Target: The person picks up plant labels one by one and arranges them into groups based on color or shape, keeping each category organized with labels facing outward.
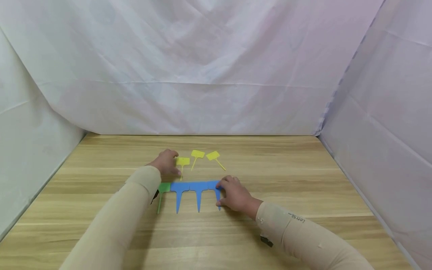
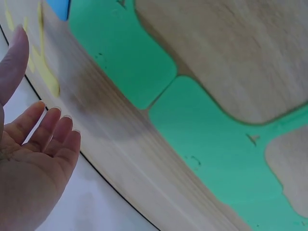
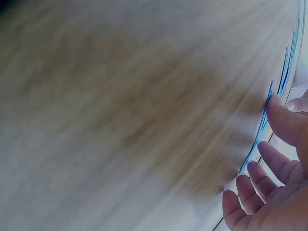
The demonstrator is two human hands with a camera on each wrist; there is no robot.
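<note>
Three blue T-shaped plant labels [image 1: 198, 186] lie side by side on the wooden table, stems toward me. My right hand [image 1: 236, 194] is over the rightmost blue label [image 1: 212, 184], fingertips touching its head and thumb beside its stem. Farther back, my left hand [image 1: 164, 162] reaches to the leftmost yellow plant label [image 1: 183, 161]; its fingers are loosely bent with nothing between them. Green plant labels [image 2: 211, 139] continue the row to the left, edge to edge in the left wrist view. In the head view my left forearm hides most of them.
Two more yellow plant labels, a middle one [image 1: 197, 154] and a right one [image 1: 213, 155], lie at differing angles behind the row. White cloth [image 1: 202, 101] hangs behind the table [image 1: 287, 165] and along both sides.
</note>
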